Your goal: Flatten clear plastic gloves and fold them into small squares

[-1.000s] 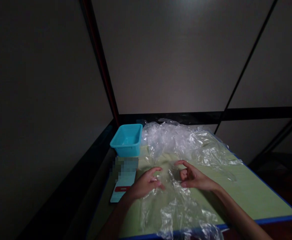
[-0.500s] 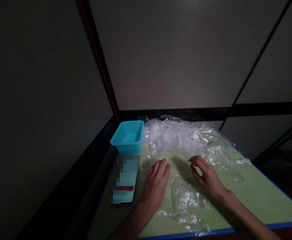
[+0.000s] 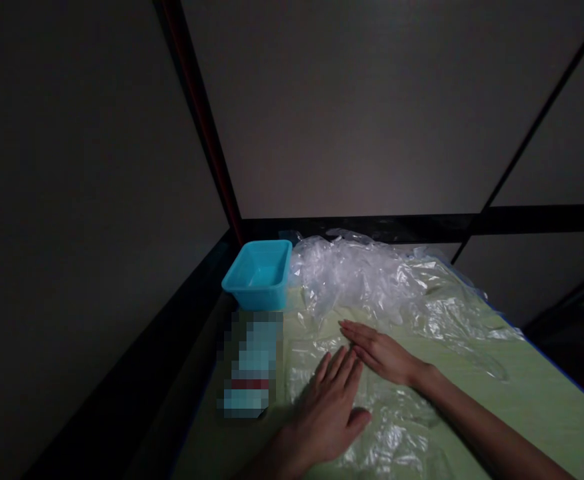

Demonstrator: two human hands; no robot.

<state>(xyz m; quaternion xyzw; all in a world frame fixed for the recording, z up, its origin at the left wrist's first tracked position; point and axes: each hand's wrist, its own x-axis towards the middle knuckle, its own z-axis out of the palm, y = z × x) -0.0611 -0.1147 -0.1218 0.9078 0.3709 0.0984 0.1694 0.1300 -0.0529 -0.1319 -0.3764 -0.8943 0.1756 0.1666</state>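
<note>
A clear plastic bag (image 3: 392, 433) lies spread on the green tabletop (image 3: 512, 413) in front of me. My left hand (image 3: 329, 407) rests flat on it, fingers outstretched and thumb apart. Just beyond, my right hand (image 3: 385, 350) lies with its fingers extended to the left, palm down over the plastic's far part. The fingertips of the left hand come up close against the right hand; whether they touch I cannot tell. Behind both hands sits a crumpled heap of clear plastic bags (image 3: 357, 273), trailing off to the right.
A turquoise plastic basin (image 3: 262, 293) stands at the back left, beside the heap. Nearer me on the left lies a flat pale-blue object (image 3: 255, 353), blurred by pixelation, with a red band. A wall (image 3: 352, 120) rises behind the table.
My right hand has moved left and flattened onto the plastic, its fingers no longer curled. My left hand has spread and moved slightly right and nearer me.
</note>
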